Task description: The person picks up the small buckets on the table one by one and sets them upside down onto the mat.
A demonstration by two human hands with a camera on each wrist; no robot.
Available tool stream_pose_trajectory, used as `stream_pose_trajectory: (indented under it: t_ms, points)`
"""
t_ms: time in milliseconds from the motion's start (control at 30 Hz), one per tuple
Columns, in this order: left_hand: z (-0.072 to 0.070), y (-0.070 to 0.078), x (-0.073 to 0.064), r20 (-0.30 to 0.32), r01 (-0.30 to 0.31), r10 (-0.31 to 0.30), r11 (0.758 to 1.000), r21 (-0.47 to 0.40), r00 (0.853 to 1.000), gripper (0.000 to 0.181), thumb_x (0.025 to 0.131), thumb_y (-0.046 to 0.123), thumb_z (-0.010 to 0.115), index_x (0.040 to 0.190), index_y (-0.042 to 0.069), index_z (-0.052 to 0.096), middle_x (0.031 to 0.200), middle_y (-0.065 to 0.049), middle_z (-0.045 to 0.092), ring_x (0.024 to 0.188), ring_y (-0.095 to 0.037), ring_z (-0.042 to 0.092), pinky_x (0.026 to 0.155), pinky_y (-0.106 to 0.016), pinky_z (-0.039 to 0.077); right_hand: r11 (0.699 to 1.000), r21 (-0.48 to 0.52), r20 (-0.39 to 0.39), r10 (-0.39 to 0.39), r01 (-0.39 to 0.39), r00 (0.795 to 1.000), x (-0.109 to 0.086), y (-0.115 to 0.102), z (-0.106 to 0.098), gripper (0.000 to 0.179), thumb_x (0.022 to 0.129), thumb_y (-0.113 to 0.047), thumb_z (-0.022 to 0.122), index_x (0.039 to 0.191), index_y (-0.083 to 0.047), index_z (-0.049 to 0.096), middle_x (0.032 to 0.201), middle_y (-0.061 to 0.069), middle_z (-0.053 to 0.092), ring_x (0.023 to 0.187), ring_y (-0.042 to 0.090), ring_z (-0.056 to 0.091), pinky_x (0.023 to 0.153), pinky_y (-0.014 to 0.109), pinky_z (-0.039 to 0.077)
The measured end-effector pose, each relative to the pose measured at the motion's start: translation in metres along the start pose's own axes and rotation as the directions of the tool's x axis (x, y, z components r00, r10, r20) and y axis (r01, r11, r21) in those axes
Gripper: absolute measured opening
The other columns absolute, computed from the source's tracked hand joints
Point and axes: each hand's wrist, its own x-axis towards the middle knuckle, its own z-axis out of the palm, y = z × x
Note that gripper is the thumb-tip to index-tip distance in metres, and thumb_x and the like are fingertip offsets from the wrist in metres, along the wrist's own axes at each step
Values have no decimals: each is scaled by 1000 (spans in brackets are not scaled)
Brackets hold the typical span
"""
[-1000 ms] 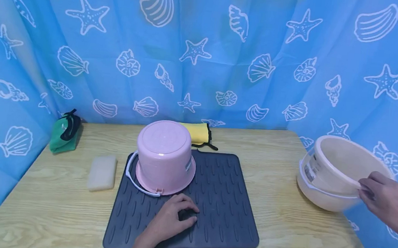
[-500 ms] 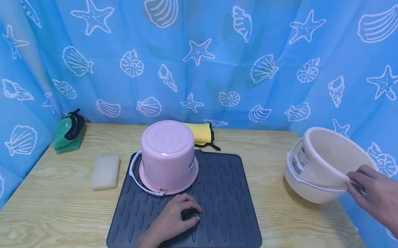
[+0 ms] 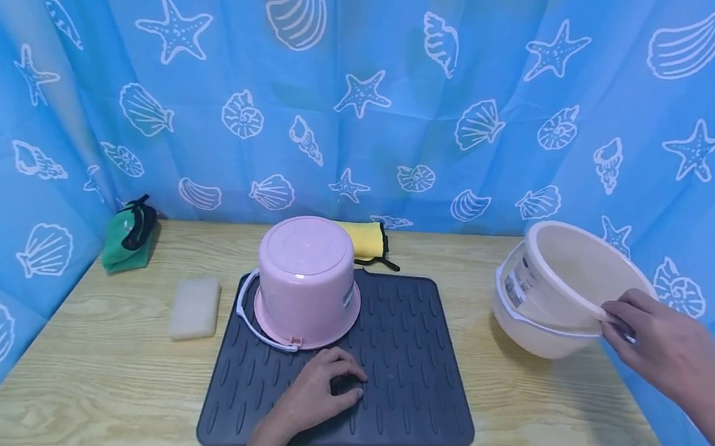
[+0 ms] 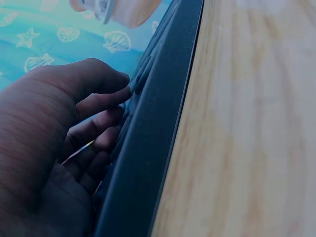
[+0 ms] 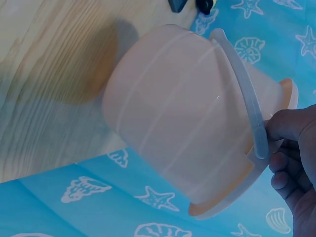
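Note:
My right hand [image 3: 655,341] pinches the rim of a cream bucket [image 3: 561,320] at the right side of the table. The bucket is tilted, its mouth up and to the right, and its pale handle hangs round its side. In the right wrist view thumb and fingers grip the bucket [image 5: 182,113] at its rim by the handle's end [image 5: 252,108]. My left hand [image 3: 319,388] rests on the black ridged mat [image 3: 408,361], fingers loosely curled with nothing in them. Behind it a pink bucket [image 3: 304,283] stands upside down on the mat, its white handle to the left.
A white sponge block [image 3: 195,307] lies left of the mat. At the back left sits a green cloth bundle [image 3: 128,237] with black trim. A yellow rolled item [image 3: 362,240] lies behind the pink bucket. A blue shell-patterned curtain [image 3: 380,137] encloses the table [image 3: 114,386].
My right hand has brought the cream bucket leftward over the table, nearer the mat. The left hand keeps its place on the mat, and the head view has shifted slightly.

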Motion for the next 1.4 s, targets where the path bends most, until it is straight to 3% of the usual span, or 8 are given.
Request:
stream_pose_trajectory:
  t_ms: [100, 233, 367, 667, 800, 1133, 1300, 1400]
  points:
    - [0, 0, 0, 1, 3, -3, 1000, 0, 1000, 14, 88, 25, 75, 101, 27, 76, 110, 15, 60, 110, -12, 54, 100, -43, 45, 1000, 11, -10, -19, 19, 1000, 6, -3, 1, 50, 103, -43, 48, 88, -2, 72, 74, 0, 55, 57, 7, 44, 45, 29, 41]
    - [0, -1, 0, 6, 4, -4, 1000, 1, 1000, 14, 88, 25, 75, 102, 27, 76, 111, 15, 60, 111, -12, 54, 101, -44, 44, 999, 31, -46, -42, 44, 998, 13, -8, 4, 83, 100, -64, 18, 85, -3, 72, 72, -3, 53, 56, 4, 40, 43, 27, 37]
    - [0, -2, 1, 6, -3, 3, 1000, 8, 1000, 14, 89, 25, 74, 102, 27, 76, 111, 15, 60, 111, -12, 54, 102, -44, 44, 998, 41, -58, -48, 50, 997, 18, -13, 6, 85, 99, -65, 16, 84, -3, 72, 73, -3, 53, 56, 4, 39, 43, 27, 37]
    - [0, -1, 0, 14, 9, -9, 1000, 15, 1000, 15, 88, 27, 74, 103, 28, 76, 111, 16, 59, 112, -11, 53, 103, -43, 44, 995, 84, -66, -57, 62, 996, 26, -21, 8, 71, 102, -59, 32, 90, -4, 73, 75, -4, 55, 59, 4, 41, 45, 26, 37]
    - [0, -1, 0, 11, 4, -4, 1000, 13, 1000, 14, 88, 26, 74, 102, 27, 76, 111, 15, 59, 111, -11, 53, 102, -43, 44, 991, 99, -105, -78, 89, 991, 30, -24, 9, 76, 101, -62, 24, 88, -5, 73, 75, -5, 54, 59, 3, 40, 45, 25, 37]
    - [0, -1, 1, 16, 1, -1, 1000, 13, 1000, 13, 89, 26, 73, 102, 27, 76, 111, 15, 59, 111, -12, 53, 102, -43, 44, 983, 146, -151, -88, 110, 985, 40, -38, 13, 68, 102, -59, 34, 89, -5, 74, 78, -2, 60, 59, 6, 49, 49, 15, 37]
    - [-1, -1, 1, 20, -1, 1, 1000, 11, 1000, 14, 89, 27, 73, 103, 28, 76, 112, 15, 59, 112, -11, 53, 102, -43, 44, 980, 178, -145, -63, 88, 987, 45, -47, 12, 24, 89, -27, 69, 92, -3, 74, 82, 1, 63, 61, 8, 52, 51, 15, 39]
    - [-2, -1, 0, 15, -12, 12, 1000, 18, 1000, 14, 90, 26, 73, 103, 27, 76, 112, 15, 59, 111, -11, 53, 102, -42, 44, 977, 196, -150, -51, 80, 987, 48, -51, 13, 19, 74, -9, 77, 92, -2, 75, 82, 1, 63, 62, 7, 51, 52, 14, 40]
